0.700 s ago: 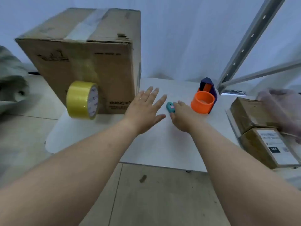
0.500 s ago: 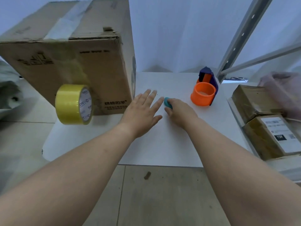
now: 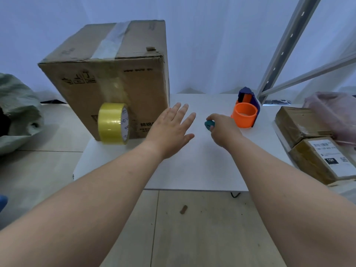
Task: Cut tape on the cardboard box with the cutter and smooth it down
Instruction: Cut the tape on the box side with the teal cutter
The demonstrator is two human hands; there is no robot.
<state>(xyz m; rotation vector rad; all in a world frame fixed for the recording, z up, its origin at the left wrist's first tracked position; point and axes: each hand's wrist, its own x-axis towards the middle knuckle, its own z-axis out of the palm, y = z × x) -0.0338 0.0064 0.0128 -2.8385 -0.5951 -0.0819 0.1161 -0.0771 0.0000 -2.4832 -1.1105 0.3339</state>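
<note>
A right hand (image 3: 224, 130) closes on a small teal cutter (image 3: 209, 124); the left hand (image 3: 169, 132) hovers flat, empty. Secure the grip before reaching left toward the yellow tape roll (image 3: 112, 123) hanging against the cardboard box (image 3: 115, 78).

The right hand (image 3: 221, 130) covers most of the teal cutter (image 3: 209, 124), so no blade shows. At three o'clock, the labelled parcel (image 3: 325, 160) is cut by the edge, its print unreadable; at nine o'clock the grey bag (image 3: 17, 114) is cropped.

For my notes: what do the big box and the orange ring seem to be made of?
Box: brown corrugated cardboard, matte, with creased, dented edges and printed marks. Orange ring: probably moulded plastic, with uniform colour, a smooth surface and a thin wall; whether it is printed cannot be told.
</note>
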